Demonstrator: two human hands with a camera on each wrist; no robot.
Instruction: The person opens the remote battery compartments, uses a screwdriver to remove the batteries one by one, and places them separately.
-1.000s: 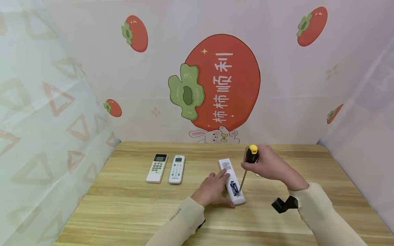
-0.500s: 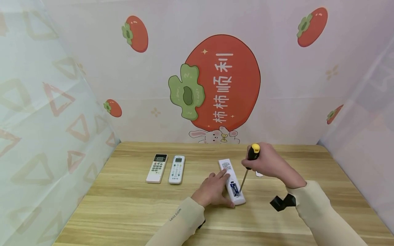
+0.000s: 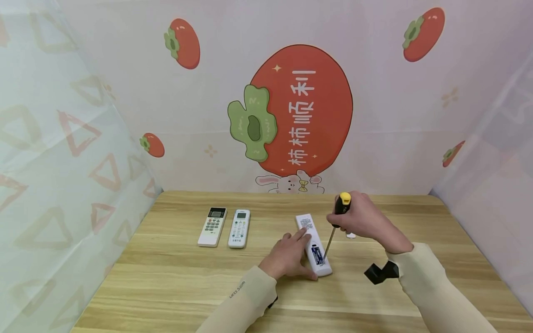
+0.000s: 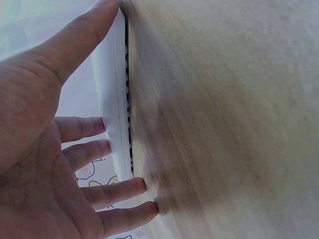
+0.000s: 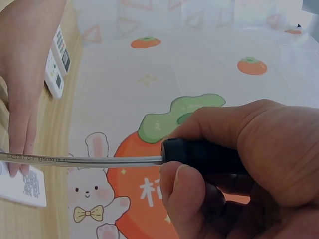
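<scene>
A white remote (image 3: 315,240) lies face down, its battery bay uncovered with blue batteries (image 3: 318,255) inside. My left hand (image 3: 288,257) rests on it, fingertips on its back and thumb at its lower end; in the left wrist view the hand (image 4: 50,144) has its thumb and two fingers against the white side (image 4: 113,89), two other fingers on the table. My right hand (image 3: 366,219) grips the black and yellow handle of a screwdriver (image 3: 343,205), whose shaft slants down to the right side of the bay. The right wrist view shows the fingers round the handle (image 5: 199,155).
Two more remotes, one with a black top (image 3: 212,227) and one all white (image 3: 239,229), lie face up on the wooden table (image 3: 175,277) to the left. A small white piece (image 3: 351,235) lies beyond my right hand. A printed cloth (image 3: 374,152) stands behind.
Over the last second my right hand and the screwdriver handle have shifted slightly right, and the small white piece shows more. My left hand and the remote have stayed in place.
</scene>
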